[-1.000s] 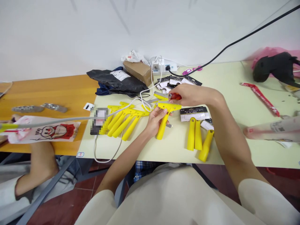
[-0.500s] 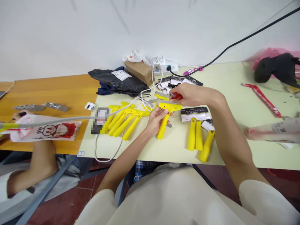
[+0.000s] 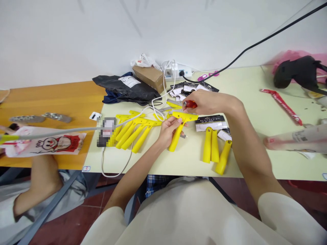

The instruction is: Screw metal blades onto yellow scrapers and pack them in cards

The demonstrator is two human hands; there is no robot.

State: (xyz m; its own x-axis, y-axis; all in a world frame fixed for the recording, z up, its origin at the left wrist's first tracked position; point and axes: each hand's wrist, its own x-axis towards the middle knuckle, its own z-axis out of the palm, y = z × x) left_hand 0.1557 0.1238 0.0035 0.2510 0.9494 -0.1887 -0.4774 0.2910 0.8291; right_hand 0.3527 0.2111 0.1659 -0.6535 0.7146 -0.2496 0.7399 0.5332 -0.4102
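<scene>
My left hand (image 3: pixel 169 130) is closed around a yellow scraper (image 3: pixel 176 137) just below its wide head, the handle slanting down toward me. My right hand (image 3: pixel 203 101), also closed, grips a red-handled screwdriver (image 3: pixel 190 104) above that head; the screwdriver's tip cannot be made out. To the left lie several more yellow scrapers (image 3: pixel 139 135), side by side. On the right rest loose yellow handles (image 3: pixel 215 146), near a black-and-white packaging card (image 3: pixel 210 123). Metal blades and a yellow piece (image 3: pixel 173 104) lie partly hidden behind my hands.
A black plastic parcel (image 3: pixel 127 90), a cardboard box (image 3: pixel 149 76) and a power strip (image 3: pixel 184 72) stand along the wall. White cable loops over the table. A red strap (image 3: pixel 282 106) lies at right. Another person's arm (image 3: pixel 46 173) is at the left table.
The view has shifted slightly. Both hands stay at the same scraper, the screwdriver still held over its head. The other person's bag at the left has moved a little.
</scene>
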